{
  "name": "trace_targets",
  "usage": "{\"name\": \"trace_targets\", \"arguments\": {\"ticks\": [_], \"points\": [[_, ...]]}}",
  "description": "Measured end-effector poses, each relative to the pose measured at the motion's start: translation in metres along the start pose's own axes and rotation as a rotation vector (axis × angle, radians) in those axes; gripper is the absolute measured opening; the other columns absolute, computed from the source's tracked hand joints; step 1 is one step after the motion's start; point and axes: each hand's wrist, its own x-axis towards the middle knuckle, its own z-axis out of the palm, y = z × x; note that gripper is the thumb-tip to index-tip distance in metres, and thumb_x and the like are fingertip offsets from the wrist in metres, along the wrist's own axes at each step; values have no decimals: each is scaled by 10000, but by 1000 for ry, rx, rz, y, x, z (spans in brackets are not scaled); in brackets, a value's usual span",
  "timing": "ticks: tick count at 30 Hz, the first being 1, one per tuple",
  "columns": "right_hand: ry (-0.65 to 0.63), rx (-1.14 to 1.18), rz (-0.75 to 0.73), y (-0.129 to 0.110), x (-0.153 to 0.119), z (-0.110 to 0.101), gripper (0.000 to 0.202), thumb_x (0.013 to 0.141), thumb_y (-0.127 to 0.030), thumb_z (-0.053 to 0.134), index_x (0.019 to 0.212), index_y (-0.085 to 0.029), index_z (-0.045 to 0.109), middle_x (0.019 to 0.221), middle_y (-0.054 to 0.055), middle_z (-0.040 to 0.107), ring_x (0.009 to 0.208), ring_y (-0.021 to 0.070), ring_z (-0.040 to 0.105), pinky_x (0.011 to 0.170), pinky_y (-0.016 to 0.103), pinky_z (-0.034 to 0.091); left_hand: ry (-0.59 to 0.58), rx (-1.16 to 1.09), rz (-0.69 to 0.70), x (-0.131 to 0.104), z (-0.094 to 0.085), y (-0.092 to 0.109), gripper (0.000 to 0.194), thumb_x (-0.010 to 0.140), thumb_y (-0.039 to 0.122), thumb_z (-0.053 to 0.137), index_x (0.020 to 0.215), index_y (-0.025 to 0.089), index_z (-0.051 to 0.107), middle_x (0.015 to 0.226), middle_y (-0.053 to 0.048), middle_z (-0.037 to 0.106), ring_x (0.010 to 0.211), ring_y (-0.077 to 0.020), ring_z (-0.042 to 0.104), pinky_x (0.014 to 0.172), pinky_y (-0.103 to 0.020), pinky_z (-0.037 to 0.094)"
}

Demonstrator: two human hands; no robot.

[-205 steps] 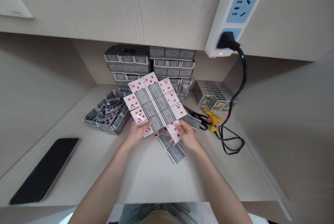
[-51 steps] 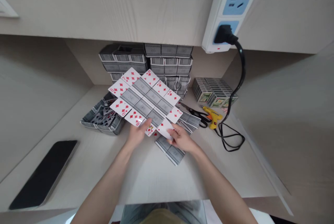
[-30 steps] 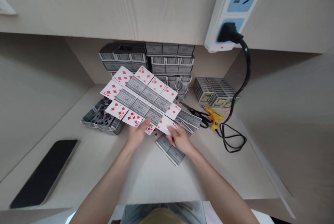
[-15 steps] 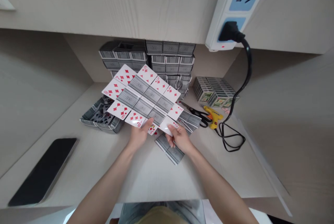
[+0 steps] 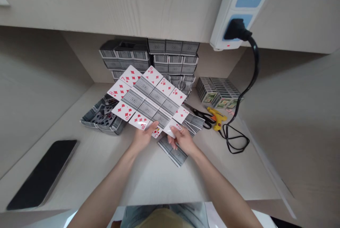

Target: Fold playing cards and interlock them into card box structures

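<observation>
Between my two hands I hold a flat panel of joined playing cards, raised above the desk and tilted. Grey patterned card backs form its middle, and red diamond faces stick out along its edges. My left hand pinches the near edge by the ten and jack, thumb on top. At the right corner my right hand grips the two of diamonds, its thumb on the face and fingers curled beneath. Below my right hand a smaller grey card panel lies on the desk. More card strips lie partly hidden behind the held panel.
An open box made of cards sits left, holding loose cards. Card-built boxes are stacked at the back. Card decks, black-handled scissors and a yellow glue gun are right. A phone lies front left; a power strip hangs above.
The held card panel has shifted slightly to the right, with my left hand moving along. My right hand stays nearly in place. The view has tilted a little.
</observation>
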Motion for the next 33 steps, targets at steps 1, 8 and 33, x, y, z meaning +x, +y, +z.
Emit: {"name": "trace_targets", "arguments": {"ticks": [1, 8, 33], "points": [[-5, 13, 6, 0, 0, 0, 467, 794, -508, 426, 513, -149, 523, 321, -42, 441, 266, 60, 384, 288, 175, 271, 12, -48, -12, 1, 0, 0, 398, 648, 275, 673, 1026, 190, 583, 1024, -49, 635, 1091, -218, 499, 990, -357, 312], [-28, 73, 41, -1, 0, 3, 380, 753, -515, 481, 671, -148, 536, 525, -3, 615, 305, 65, 446, 304, 183, 344, 177, -500, -50, 10, -9, 9, 438, 667, 278, 664, 1088, 244, 549, 1094, -36, 607, 1029, -218, 545, 892, -382, 416], [-138, 130, 87, 1, 0, -3, 454, 772, -510, 470, 619, -100, 593, 498, 32, 610, 311, 67, 449, 292, 174, 342, 178, -313, 37, 12, -8, 1, 540, 647, 232, 684, 1153, 232, 496, 1111, -59, 588, 1047, -202, 534, 960, -390, 353]]}}
